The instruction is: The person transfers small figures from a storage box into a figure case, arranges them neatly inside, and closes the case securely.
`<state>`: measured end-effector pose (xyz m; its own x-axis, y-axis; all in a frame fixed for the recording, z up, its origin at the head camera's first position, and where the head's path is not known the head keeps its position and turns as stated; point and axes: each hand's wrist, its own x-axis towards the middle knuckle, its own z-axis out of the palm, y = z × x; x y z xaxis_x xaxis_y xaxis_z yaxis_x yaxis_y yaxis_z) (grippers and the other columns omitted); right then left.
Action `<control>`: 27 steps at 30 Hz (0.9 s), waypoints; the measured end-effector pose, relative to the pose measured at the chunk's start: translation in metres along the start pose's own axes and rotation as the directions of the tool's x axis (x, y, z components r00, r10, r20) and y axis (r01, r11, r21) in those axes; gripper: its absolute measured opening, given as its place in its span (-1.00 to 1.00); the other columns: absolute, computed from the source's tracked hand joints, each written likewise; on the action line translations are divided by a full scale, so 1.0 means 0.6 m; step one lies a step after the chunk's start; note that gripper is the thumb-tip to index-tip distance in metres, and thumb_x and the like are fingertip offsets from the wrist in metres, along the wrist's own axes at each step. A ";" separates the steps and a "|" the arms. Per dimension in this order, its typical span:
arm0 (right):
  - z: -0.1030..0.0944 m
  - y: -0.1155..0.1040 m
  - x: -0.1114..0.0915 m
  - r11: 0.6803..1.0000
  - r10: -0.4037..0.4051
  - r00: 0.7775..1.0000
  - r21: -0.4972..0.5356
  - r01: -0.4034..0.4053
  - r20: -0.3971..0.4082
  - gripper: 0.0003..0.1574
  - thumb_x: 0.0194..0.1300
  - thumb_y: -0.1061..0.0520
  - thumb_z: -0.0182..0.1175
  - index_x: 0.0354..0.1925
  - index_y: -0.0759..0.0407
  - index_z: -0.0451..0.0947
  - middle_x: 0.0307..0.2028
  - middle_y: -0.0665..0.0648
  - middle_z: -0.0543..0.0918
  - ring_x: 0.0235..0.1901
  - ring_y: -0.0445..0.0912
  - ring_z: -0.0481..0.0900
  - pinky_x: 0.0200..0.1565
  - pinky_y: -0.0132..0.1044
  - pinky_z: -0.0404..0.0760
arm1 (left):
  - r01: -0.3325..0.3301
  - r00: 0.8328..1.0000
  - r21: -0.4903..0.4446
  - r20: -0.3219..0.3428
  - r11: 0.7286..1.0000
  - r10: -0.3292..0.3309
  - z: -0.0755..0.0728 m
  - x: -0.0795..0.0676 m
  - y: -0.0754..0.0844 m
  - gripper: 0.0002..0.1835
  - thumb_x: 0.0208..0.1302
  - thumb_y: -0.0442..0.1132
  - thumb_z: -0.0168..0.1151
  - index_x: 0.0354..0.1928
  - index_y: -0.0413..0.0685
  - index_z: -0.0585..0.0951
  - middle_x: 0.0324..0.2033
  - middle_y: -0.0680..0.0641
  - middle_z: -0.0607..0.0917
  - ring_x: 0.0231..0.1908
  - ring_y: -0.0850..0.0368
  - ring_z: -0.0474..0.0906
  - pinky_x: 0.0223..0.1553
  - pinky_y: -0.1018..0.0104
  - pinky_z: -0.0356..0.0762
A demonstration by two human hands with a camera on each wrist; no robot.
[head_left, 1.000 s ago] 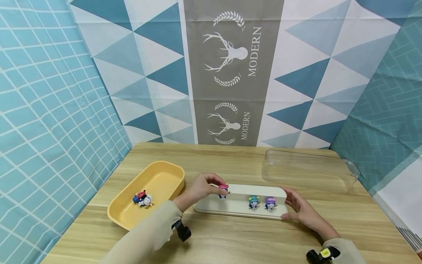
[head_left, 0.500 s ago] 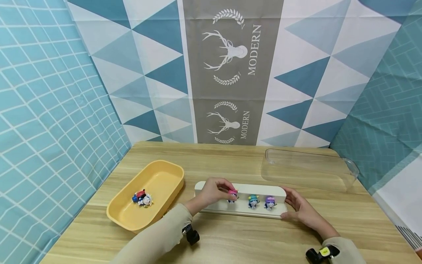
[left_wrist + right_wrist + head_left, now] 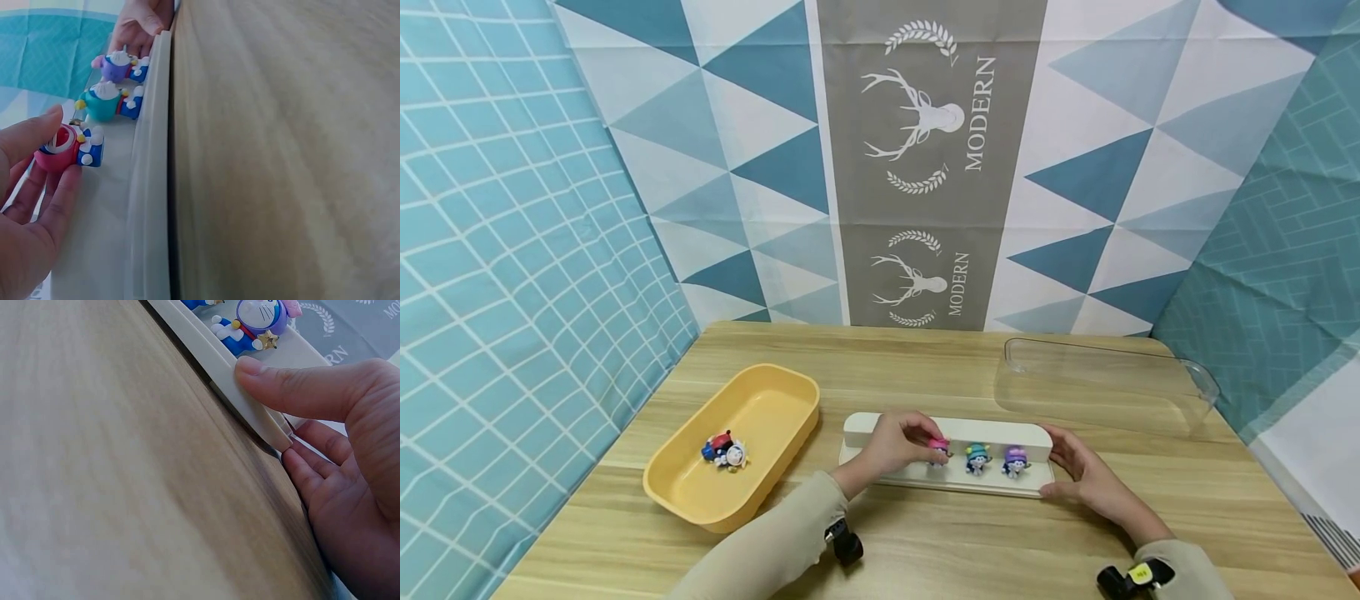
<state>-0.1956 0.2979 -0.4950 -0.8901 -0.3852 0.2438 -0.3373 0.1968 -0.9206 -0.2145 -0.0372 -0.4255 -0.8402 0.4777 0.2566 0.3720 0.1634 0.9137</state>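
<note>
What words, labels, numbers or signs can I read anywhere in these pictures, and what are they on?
"MODERN": upper, sideways on the backdrop's grey panel.
"MODERN": lower and smaller, same panel.
"MO" and "RN": fragments on grey in the right wrist view.
Yellow label on the right wrist's black device: too small to read.
Print at the left wrist view's lower left: too blurred.

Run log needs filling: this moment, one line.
left hand: pinches pink-hatted Doraemon figurine | right hand: grips white stand | yellow tray: holds figurines
</note>
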 end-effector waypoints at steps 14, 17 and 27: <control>-0.001 0.005 0.001 1.000 0.004 1.000 -0.011 -0.004 -0.005 0.20 -0.08 0.42 0.50 0.42 0.49 0.06 0.26 0.52 0.32 0.15 -0.47 0.38 0.15 -0.60 0.35 | -0.104 0.994 0.078 -0.010 0.992 0.105 0.021 -0.006 -0.035 -0.79 -0.04 -0.50 0.53 -0.35 -0.19 0.72 -0.33 -0.05 0.66 -0.32 0.25 0.68 -0.23 0.38 0.66; -0.001 0.006 0.000 1.000 0.009 1.000 -0.010 -0.009 -0.007 0.20 -0.08 0.42 0.50 0.42 0.48 0.07 0.27 0.56 0.29 0.15 -0.48 0.38 0.15 -0.61 0.34 | -0.126 0.992 0.106 0.003 0.986 0.126 0.023 -0.008 -0.034 -0.79 -0.04 -0.51 0.53 -0.36 -0.20 0.70 -0.34 -0.05 0.64 -0.29 0.20 0.67 -0.20 0.39 0.66; 0.000 0.005 -0.001 1.000 -0.003 1.000 -0.002 0.003 -0.002 0.19 -0.07 0.41 0.50 0.42 0.49 0.06 0.26 0.62 0.27 0.15 -0.47 0.37 0.15 -0.61 0.34 | -0.141 0.990 0.176 0.044 0.974 0.135 0.024 -0.010 -0.031 -0.80 0.00 -0.49 0.51 -0.37 -0.16 0.68 -0.32 0.03 0.59 -0.22 0.20 0.61 -0.11 0.45 0.61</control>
<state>-0.1962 0.2989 -0.4977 -0.8897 -0.3838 0.2472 -0.3406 0.1972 -0.9193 -0.2108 -0.0306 -0.4486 -0.7641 0.5326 0.3641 0.5505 0.2440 0.7984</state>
